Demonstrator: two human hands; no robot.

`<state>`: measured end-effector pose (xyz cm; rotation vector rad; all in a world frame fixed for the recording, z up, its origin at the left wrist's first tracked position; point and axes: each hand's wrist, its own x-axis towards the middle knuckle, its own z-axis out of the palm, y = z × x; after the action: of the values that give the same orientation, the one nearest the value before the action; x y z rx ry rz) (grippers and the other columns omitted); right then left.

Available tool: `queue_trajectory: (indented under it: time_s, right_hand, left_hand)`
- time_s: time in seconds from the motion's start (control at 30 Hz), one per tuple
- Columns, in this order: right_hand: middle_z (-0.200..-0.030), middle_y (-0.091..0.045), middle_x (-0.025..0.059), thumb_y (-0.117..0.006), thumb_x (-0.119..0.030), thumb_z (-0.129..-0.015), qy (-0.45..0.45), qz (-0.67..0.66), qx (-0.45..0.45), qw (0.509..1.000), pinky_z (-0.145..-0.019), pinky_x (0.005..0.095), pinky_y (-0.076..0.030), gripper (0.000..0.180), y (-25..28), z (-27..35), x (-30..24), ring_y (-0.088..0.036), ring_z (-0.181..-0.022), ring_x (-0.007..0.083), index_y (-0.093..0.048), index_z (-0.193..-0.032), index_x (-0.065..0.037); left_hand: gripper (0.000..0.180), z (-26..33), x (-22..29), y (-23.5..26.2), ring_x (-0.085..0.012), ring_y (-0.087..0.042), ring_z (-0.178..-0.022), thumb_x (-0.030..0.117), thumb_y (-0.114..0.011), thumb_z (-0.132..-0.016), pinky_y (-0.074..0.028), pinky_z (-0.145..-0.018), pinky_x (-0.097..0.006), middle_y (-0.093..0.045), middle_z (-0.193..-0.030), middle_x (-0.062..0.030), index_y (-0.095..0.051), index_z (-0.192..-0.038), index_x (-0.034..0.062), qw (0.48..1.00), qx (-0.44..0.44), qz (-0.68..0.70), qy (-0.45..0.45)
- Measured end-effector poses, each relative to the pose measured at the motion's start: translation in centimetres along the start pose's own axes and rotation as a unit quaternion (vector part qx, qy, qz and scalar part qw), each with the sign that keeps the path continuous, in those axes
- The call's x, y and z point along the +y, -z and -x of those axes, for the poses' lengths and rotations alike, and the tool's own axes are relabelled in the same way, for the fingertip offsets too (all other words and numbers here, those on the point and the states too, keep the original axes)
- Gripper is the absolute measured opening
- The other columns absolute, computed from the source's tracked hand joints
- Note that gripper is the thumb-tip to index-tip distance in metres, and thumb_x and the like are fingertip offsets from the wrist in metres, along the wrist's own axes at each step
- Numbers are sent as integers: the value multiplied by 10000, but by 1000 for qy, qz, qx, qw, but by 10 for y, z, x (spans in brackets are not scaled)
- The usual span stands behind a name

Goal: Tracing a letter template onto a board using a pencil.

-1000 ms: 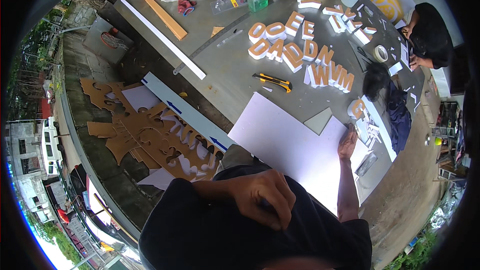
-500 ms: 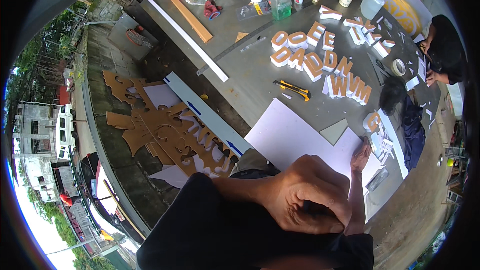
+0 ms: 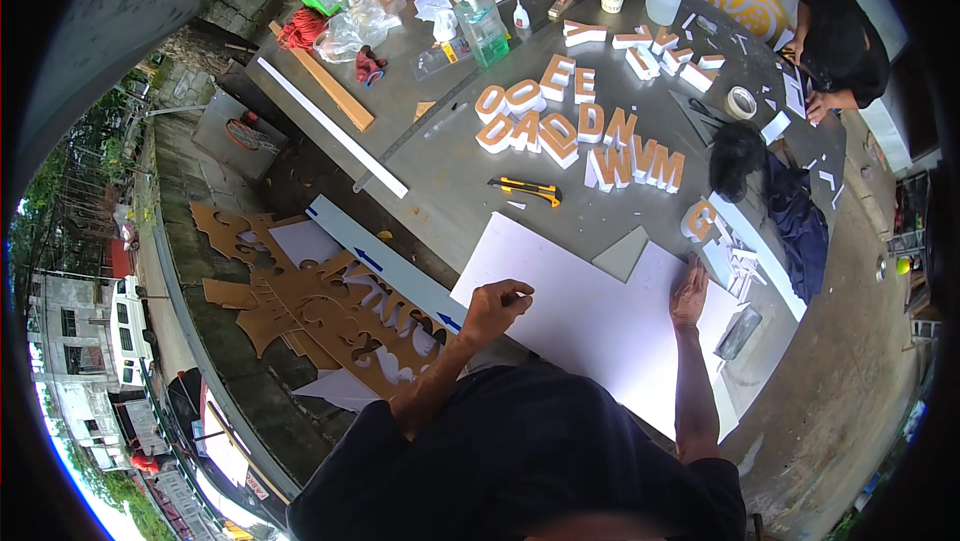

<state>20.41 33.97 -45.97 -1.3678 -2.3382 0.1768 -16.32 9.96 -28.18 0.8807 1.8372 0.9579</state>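
Observation:
My left hand [image 3: 497,311], fingers curled into a loose fist, is over the left edge of a large white sheet [image 3: 580,306]; nothing shows in it. Flat along the sheet's right part lies my right hand [image 3: 688,296], its fingers stretched out and holding nothing visible. Just beyond its fingertips stands a brown-faced block letter [image 3: 698,219], beside a pile of white offcuts [image 3: 742,266]. A dark oblong block [image 3: 738,333] lies to the right of that hand. A pale triangular piece [image 3: 622,253] rests at the sheet's far edge.
Beyond the sheet lie a yellow-and-black utility knife [image 3: 527,190] and several block letters [image 3: 558,137]. A pump bottle [image 3: 483,33] stands farther back. Two people, one dark-haired [image 3: 738,156] and one in black [image 3: 845,46], are at the right. Brown cut-out panels [image 3: 300,296] lie left, below table level.
My left hand has moved down and away from close before the camera to the sheet's left edge, still curled. The view has shifted. My right hand stays on the sheet.

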Motion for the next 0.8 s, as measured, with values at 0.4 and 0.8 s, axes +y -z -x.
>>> queue_trajectory:
  time_s: [0.4,0.8]
  right_hand:
    - [-1438,-494,233,-206,-265,-1106,-12,15,-7,1000,-1172,525,-332,495,2,0,-6,-447,-1347,439,-396,-1493,-22]
    - [-1452,-493,207,-259,-204,-1103,-74,42,2,996,-1175,507,-339,445,4,-12,-43,-433,-1366,416,-390,-1493,-33]
  left_hand:
    - [247,-78,-45,73,-66,-592,-594,96,-704,-912,-498,-563,-242,-697,-736,-33,-735,-1129,-18,990,68,105,67]
    - [250,-164,-76,146,-65,-610,-620,132,-717,-910,-504,-583,-236,-702,-753,-24,-737,-1121,-2,993,32,91,64]
